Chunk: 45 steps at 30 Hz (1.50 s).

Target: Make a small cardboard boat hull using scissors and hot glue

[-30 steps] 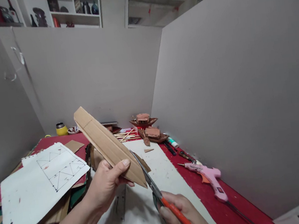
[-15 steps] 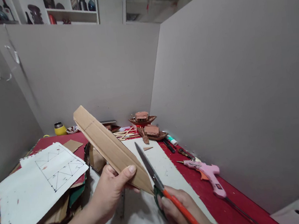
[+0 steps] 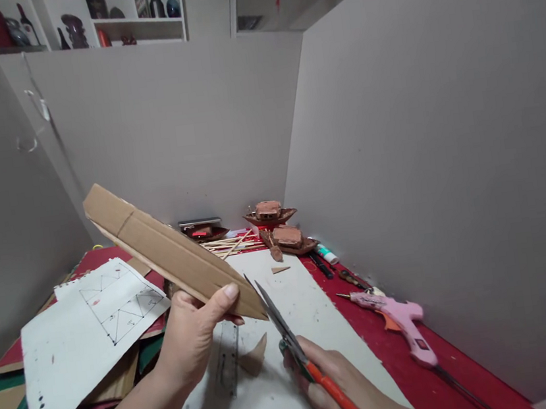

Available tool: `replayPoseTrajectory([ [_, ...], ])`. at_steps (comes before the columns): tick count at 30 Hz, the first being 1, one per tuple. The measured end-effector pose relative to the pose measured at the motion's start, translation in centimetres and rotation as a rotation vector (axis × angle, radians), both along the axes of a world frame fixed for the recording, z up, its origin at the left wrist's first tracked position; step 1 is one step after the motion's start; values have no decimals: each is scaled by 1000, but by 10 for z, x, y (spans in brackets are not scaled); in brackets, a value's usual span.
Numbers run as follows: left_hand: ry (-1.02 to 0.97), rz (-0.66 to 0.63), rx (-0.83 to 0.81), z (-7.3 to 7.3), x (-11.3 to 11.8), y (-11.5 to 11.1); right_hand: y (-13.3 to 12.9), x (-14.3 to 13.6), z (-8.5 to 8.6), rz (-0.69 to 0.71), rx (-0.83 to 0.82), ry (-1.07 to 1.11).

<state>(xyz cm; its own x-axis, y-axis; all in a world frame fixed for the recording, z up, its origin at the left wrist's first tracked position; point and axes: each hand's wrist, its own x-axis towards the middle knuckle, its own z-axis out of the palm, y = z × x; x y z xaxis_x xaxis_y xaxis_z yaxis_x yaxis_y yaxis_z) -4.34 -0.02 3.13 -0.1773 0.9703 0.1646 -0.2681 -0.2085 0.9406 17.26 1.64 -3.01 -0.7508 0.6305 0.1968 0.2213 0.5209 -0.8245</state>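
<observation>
My left hand (image 3: 199,330) grips a long brown cardboard strip (image 3: 169,247) near its lower right end, thumb on top. The strip tilts up to the left; its far end is cut at an angle and its near end tapers to a point. My right hand (image 3: 332,383) holds scissors (image 3: 280,320) with orange and green handles, the blades slightly parted beside the strip's pointed tip. Below the tip, a small cut cardboard scrap (image 3: 254,357) lies by a clear ruler (image 3: 228,356) on the white work surface (image 3: 333,330).
To the left, a paper with a drawing (image 3: 96,345) covers stacked cardboard (image 3: 1,404). Model boats (image 3: 289,237) and thin wooden sticks (image 3: 233,244) are at the back. A pink glue gun (image 3: 396,315) lies on the red cloth at right, near a glue tube (image 3: 327,254).
The strip has swung flatter and to the left with my left hand. A cut scrap now shows beneath its tip, and the scissor blades have parted slightly.
</observation>
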Motion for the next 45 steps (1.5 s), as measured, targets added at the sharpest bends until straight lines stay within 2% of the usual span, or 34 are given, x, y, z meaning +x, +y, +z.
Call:
replayPoseTrajectory([
  [9, 26, -6, -23, -3, 2, 0, -3, 0, -5, -47, -73, -10],
  [18, 57, -26, -6, 2, 3, -1, -3, 3, 1, 96, -122, 51],
  [22, 66, -14, -27, 1, 4, -2, -4, 2, 1, 19, -101, 8],
  [26, 48, -23, -31, -1, 3, -2, -6, 1, -8, -70, -48, 4],
  [32, 30, -45, -37, -3, 3, -1, -10, 1, -15, -55, -116, 39],
  [38, 12, -55, -46, -2, 3, 1, -12, -1, -17, -67, -87, 87],
  [45, 34, -39, -51, -6, 3, 1, -8, 0, -16, -92, -114, 24],
])
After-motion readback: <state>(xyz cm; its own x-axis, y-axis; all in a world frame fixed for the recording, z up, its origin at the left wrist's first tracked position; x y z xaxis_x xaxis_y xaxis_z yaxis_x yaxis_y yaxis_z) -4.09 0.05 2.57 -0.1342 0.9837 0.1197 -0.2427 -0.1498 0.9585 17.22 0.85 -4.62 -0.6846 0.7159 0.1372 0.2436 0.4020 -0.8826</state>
